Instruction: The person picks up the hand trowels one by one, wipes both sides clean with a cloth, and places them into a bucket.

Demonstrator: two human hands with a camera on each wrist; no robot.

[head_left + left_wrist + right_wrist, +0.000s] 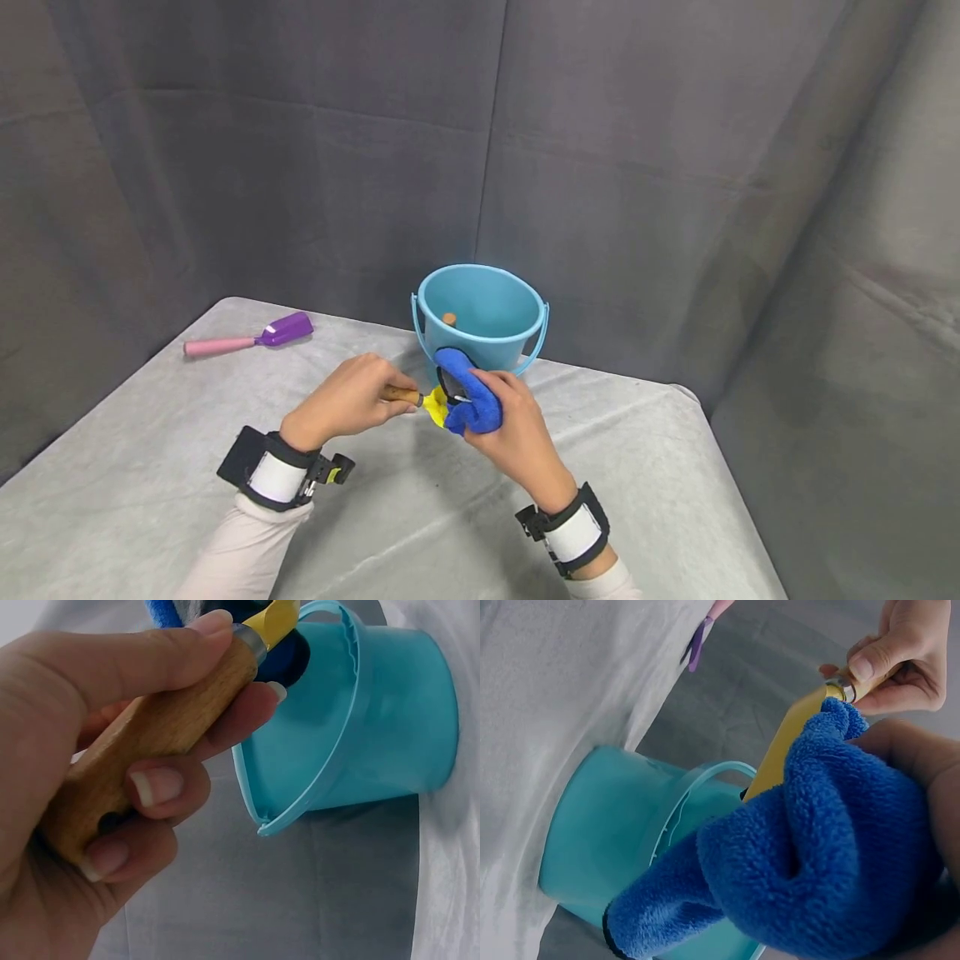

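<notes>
Trowel (429,402) wooden handle gripped in left hand (347,398) | right hand (510,425) wraps blue cloth (468,396) round its yellow blade | bucket (480,321) just behind

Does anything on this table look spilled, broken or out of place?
Nothing stands out. The blue bucket stands upright on the table with a wooden handle end showing inside. The left hand grips a yellow trowel, which the right hand wraps in a blue cloth. A purple scoop lies apart.
</notes>
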